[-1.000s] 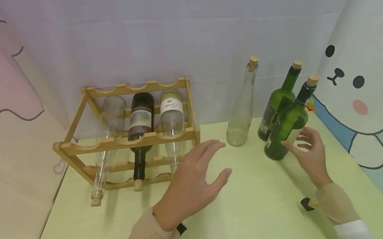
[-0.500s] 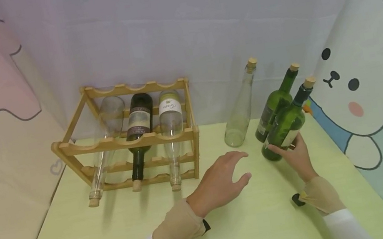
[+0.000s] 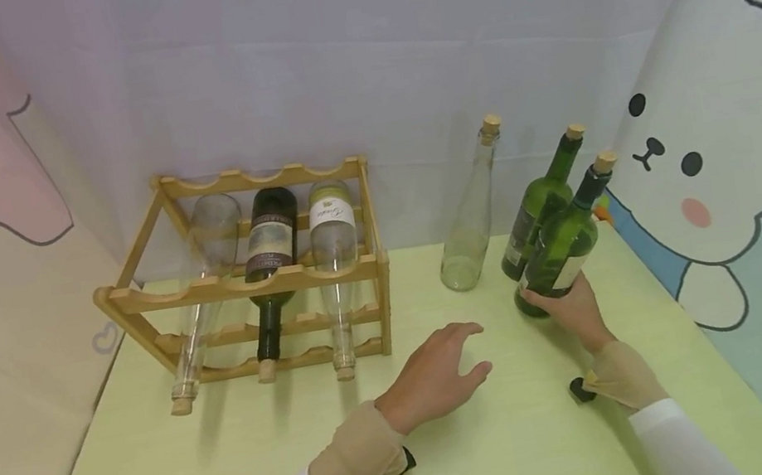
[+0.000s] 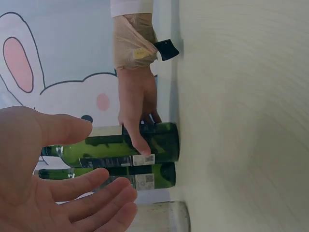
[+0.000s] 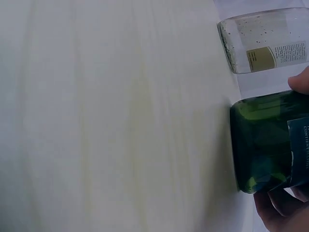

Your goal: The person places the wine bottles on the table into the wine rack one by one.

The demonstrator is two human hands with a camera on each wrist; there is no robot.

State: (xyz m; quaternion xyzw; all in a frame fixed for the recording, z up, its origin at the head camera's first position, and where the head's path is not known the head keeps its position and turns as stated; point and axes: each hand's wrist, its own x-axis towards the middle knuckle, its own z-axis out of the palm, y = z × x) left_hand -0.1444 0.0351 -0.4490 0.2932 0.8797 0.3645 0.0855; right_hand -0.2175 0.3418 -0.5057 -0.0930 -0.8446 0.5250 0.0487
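Note:
In the head view my right hand (image 3: pixel 577 311) grips the lower body of the nearer green wine bottle (image 3: pixel 566 240), thumb on its left side and fingers round the right. The corked bottle stands on the table; its base shows close up in the right wrist view. Just behind it is a second corked green wine bottle (image 3: pixel 535 216). A clear corked bottle (image 3: pixel 468 248) stands upright to their left. My left hand (image 3: pixel 429 379) hovers over the table between rack and bottles, fingers spread and holding nothing; the left wrist view shows its open palm (image 4: pixel 29 193).
A two-tier wooden wine rack (image 3: pixel 152 297) stands at the left. In its upper tier lie a clear bottle (image 3: pixel 215 219), a dark wine bottle (image 3: pixel 271 239) and a white-labelled clear bottle (image 3: pixel 330 212), corks toward me. A curtain (image 3: pixel 401 83) hangs behind the table.
My right hand has come in from beside the nearer green bottle and closed round its lower body. My left hand has moved right, away from the rack, and slightly down.

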